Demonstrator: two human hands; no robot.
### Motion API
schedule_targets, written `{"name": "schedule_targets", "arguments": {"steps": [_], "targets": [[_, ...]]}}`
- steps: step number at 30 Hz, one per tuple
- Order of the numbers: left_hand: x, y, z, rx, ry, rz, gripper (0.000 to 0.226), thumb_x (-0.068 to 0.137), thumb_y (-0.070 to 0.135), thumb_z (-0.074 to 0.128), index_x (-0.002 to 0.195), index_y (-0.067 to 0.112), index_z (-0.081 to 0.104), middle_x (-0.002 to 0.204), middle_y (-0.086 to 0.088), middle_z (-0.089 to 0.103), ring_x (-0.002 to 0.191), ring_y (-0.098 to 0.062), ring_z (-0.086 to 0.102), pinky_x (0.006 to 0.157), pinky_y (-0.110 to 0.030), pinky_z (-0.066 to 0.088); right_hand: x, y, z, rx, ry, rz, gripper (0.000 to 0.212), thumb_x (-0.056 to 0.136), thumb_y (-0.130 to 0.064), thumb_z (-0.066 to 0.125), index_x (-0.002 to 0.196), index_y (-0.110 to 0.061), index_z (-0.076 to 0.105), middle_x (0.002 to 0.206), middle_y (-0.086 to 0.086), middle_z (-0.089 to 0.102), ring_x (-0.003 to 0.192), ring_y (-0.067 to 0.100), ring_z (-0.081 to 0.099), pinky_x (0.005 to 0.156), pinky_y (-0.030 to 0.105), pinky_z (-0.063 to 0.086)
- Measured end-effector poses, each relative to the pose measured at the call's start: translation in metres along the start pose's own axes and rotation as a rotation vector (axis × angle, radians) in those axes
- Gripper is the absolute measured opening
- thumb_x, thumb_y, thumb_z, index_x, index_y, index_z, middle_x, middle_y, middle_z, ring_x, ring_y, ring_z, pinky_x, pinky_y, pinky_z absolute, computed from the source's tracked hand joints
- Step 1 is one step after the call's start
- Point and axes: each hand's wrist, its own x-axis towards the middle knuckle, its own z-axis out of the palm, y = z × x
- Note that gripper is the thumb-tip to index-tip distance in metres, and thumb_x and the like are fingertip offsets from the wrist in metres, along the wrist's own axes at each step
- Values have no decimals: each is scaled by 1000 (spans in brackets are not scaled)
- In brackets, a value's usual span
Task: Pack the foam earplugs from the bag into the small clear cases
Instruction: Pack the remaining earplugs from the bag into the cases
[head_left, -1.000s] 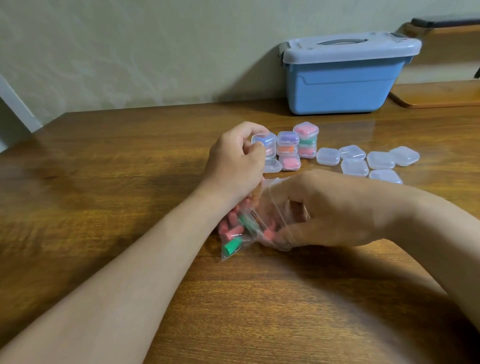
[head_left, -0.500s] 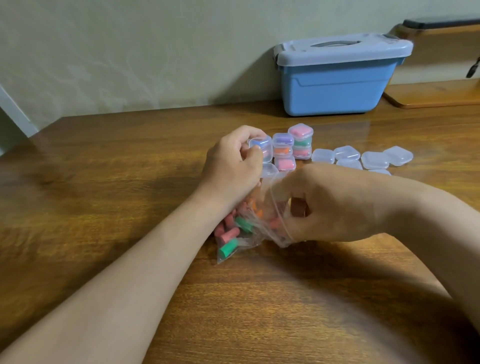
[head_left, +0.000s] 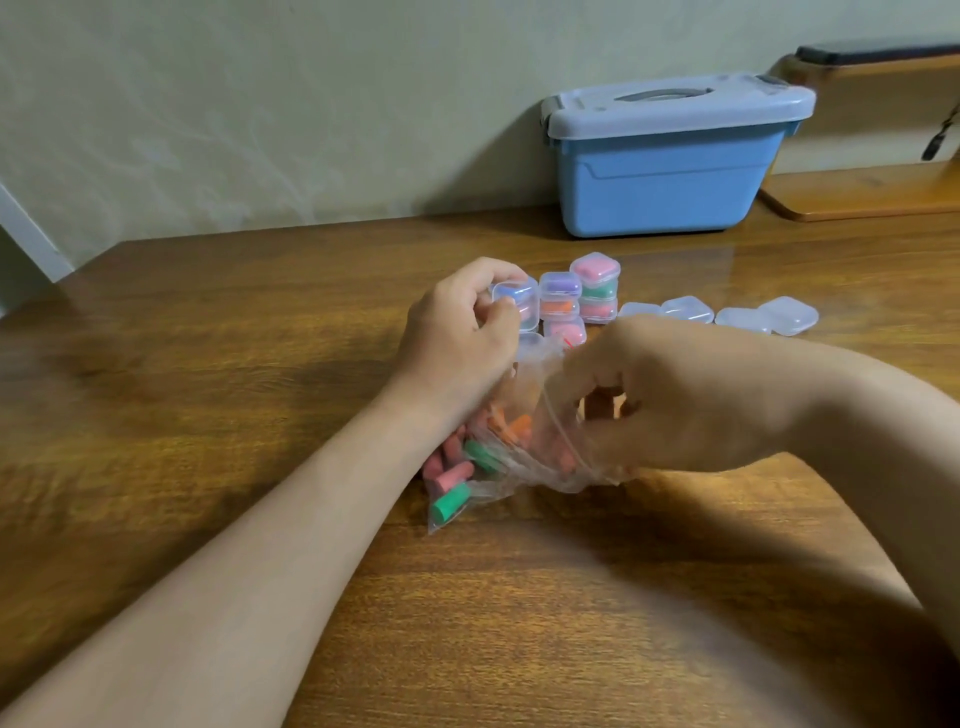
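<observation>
Head view: your right grip (head_left: 649, 400) is curled, with its fingers (head_left: 602, 364) pushed into the open mouth of the bag (head_left: 498, 486). It is too hidden to tell if they hold anything. Your left grip (head_left: 462, 338) is curled tight at the top of the bag, and it is not clear if it pinches the plastic. Pink, green and orange earplugs (head_left: 451, 503) sit in the low end of the bag, which rests on the surface (head_left: 208, 389). Just behind your hands stand full cases (head_left: 595, 270) in little stacks. Empty cases (head_left: 789, 314) lie beside them. A blue box (head_left: 670, 161) stands by the wall.
</observation>
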Motion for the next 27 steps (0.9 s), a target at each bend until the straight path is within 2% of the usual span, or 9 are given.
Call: {"name": "schedule_targets", "arguments": {"steps": [2,5,9,13,15,18,20,23,27], "targets": [[0,-1,1,1,4,-6,25,92,8,53,103,24,69,68,14,60,61,0,57,57,-13,41,-5,3,-10,72,30,8,24,84,-8,64,85,-29,76,72,-8,69,57,10,63,53,24,51],[-1,1,1,5,4,-14,26,93,8,53,105,24,69,65,17,54,62,3,53,56,-9,35,-13,9,-24,206,100,42,27,82,-3,66,85,-26,78,67,0,69,43,16,59,41,25,44],[-3,6,-1,17,-26,-8,25,98,9,51,112,23,67,80,17,60,74,11,58,59,-3,40,-16,19,-33,319,335,124,27,81,2,63,73,-19,78,62,6,67,44,16,55,41,29,44],[-6,7,-2,47,-48,42,25,100,11,52,115,25,66,91,16,63,84,12,58,65,-2,43,-10,21,-27,435,646,89,31,82,5,60,75,-20,77,68,9,71,45,20,54,42,32,45],[-7,7,-3,74,-43,98,27,101,12,51,120,21,66,103,10,67,90,4,61,71,-3,46,-4,18,-19,464,659,21,30,83,7,62,78,-19,76,76,9,74,48,24,57,43,32,47],[-5,7,-4,60,-33,131,33,100,13,50,128,22,65,114,3,69,104,-8,63,88,-26,56,4,19,-8,394,631,-35,24,84,5,67,84,-18,76,71,-2,70,51,4,59,47,19,46],[-5,9,-6,-13,-35,92,36,101,10,51,132,23,63,121,4,67,113,-8,62,97,-31,55,8,21,-4,332,623,-23,25,83,3,67,85,-20,76,75,-6,71,60,1,62,52,13,46],[-4,14,-7,-147,-41,69,38,100,7,51,133,22,63,125,6,66,119,-5,60,102,-31,53,11,27,0,149,640,8,27,85,-2,64,91,-26,76,85,-13,71,82,6,66,67,23,55],[-5,17,-8,-259,-109,39,37,100,6,51,132,20,64,103,6,67,109,-13,65,98,-35,56,12,29,1,43,667,-6,27,87,-3,64,93,-26,76,91,-12,66,86,9,62,71,33,54]]}}
